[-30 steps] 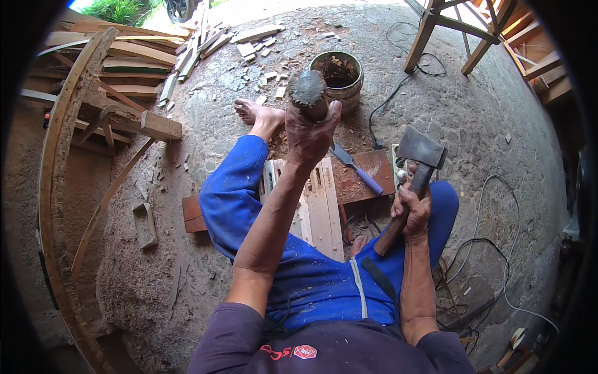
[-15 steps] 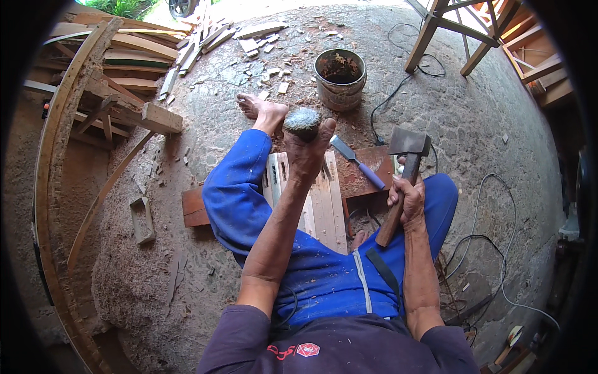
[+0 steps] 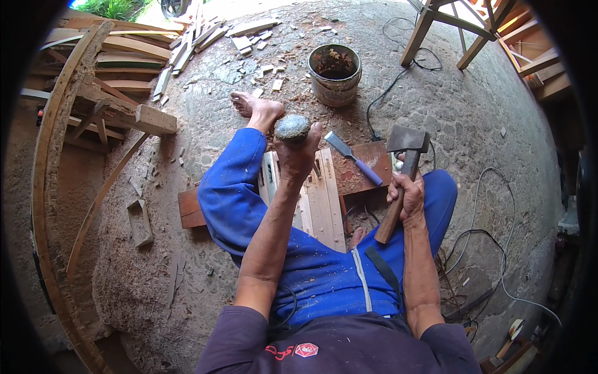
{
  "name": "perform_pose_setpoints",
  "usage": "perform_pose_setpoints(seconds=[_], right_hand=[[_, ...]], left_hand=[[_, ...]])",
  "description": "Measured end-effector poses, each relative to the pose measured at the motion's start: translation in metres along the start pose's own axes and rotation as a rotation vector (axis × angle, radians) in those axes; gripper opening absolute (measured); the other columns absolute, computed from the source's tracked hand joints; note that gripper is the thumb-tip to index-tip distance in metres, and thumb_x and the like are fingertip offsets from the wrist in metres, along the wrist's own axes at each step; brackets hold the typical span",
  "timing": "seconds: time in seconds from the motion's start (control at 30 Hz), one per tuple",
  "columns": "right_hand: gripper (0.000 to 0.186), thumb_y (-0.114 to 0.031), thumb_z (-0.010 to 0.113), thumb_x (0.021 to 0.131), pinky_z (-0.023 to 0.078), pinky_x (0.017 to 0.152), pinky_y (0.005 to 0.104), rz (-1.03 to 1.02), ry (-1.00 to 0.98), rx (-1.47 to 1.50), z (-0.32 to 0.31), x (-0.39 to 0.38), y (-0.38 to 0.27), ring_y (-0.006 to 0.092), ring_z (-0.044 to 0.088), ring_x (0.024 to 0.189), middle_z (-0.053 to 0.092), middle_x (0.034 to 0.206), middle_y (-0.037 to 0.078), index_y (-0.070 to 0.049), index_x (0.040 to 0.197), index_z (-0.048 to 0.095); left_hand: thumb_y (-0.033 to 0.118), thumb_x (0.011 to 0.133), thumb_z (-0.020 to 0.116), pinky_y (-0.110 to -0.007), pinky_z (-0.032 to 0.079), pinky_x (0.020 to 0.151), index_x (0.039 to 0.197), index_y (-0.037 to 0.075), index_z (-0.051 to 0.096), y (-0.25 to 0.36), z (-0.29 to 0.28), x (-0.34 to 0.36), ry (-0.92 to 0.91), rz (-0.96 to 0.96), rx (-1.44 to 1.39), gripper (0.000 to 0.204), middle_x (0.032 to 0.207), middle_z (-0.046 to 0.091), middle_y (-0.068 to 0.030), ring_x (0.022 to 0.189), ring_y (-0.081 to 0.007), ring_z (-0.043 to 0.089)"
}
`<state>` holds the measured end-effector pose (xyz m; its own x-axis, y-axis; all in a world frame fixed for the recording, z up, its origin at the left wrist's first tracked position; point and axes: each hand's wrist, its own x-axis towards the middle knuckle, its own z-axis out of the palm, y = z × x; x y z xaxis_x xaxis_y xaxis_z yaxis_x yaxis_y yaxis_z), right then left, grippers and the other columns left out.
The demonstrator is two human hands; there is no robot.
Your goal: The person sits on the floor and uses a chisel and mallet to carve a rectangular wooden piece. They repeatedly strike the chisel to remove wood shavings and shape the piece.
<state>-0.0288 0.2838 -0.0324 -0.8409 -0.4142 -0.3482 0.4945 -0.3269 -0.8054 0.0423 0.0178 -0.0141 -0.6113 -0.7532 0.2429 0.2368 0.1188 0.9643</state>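
My left hand point(image 3: 298, 154) is wrapped round a tool with a broad, battered grey round top point(image 3: 292, 128); its lower end is hidden beneath the fist. Below that hand, pale wooden pieces point(image 3: 322, 202) with slots cut in them lie between my legs, across a reddish-brown board point(image 3: 358, 162). My right hand point(image 3: 408, 199) grips the wooden handle of a hammer point(image 3: 408, 140), its blocky grey metal head raised over my right knee. A wide chisel point(image 3: 355, 159) with a purple handle rests on the board, between my two hands and touched by neither.
Beyond the board stands a bucket point(image 3: 335, 81), with wood offcuts point(image 3: 246, 40) scattered to its left. A long curved timber point(image 3: 47, 181) rises at the far left, near a small open wooden box point(image 3: 140, 223). Cables point(image 3: 511, 249) run over the floor at the right, below a wooden stand point(image 3: 427, 31).
My left hand and its tool have shifted slightly left and down over the pale wood. The hammer in my right hand is almost where it was. The whole view has tilted a little.
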Motion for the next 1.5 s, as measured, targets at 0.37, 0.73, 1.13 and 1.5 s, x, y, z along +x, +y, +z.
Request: perform_pose_setpoints(seconds=[0.37, 0.73, 1.13, 1.5], right_hand=[[0.054, -0.004, 0.064, 0.091, 0.05, 0.044, 0.0268, -0.089, -0.088, -0.221, 0.027, -0.018, -0.005, 0.0095, 0.052, 0.05, 0.053, 0.074, 0.002, -0.004, 0.141, 0.045], [0.068, -0.009, 0.07, 0.09, 0.059, 0.079, 0.0455, -0.939, -0.504, -1.237, 0.129, -0.062, -0.102, 0.0448, 0.07, 0.1, 0.068, 0.115, 0.025, -0.012, 0.15, 0.037], [0.06, -0.011, 0.073, 0.09, 0.053, 0.069, 0.0355, -0.833, -0.49, -1.07, 0.152, -0.087, -0.139, 0.0255, 0.068, 0.077, 0.068, 0.094, 0.012, -0.006, 0.143, 0.047], [0.061, -0.003, 0.065, 0.084, 0.055, 0.079, 0.0548, -0.387, -0.6, -1.965, 0.142, -0.073, -0.089, 0.0473, 0.069, 0.094, 0.068, 0.102, 0.028, -0.006, 0.14, 0.042]], left_hand=[[0.012, 0.081, 0.08, -0.034, 0.053, 0.066, 0.082, 0.002, 0.069, -0.003, 0.017, -0.016, -0.185, -0.07, 0.196, 0.015, 0.077, 0.072, -0.0076, 0.071, -0.0156, 0.068], [0.014, 0.084, 0.076, -0.04, 0.053, 0.071, 0.094, 0.004, 0.068, -0.01, 0.004, -0.023, -0.189, 0.386, 0.354, 0.016, 0.085, 0.07, -0.0106, 0.079, -0.0282, 0.069], [0.017, 0.082, 0.078, -0.041, 0.054, 0.066, 0.08, 0.005, 0.068, -0.02, 0.0, -0.037, -0.162, 0.291, 0.491, 0.015, 0.079, 0.07, -0.0107, 0.072, -0.0308, 0.069], [0.021, 0.088, 0.074, -0.042, 0.053, 0.081, 0.096, 0.006, 0.07, -0.024, -0.007, -0.043, -0.372, 0.268, 0.501, 0.017, 0.1, 0.074, -0.0105, 0.091, -0.0294, 0.071]])
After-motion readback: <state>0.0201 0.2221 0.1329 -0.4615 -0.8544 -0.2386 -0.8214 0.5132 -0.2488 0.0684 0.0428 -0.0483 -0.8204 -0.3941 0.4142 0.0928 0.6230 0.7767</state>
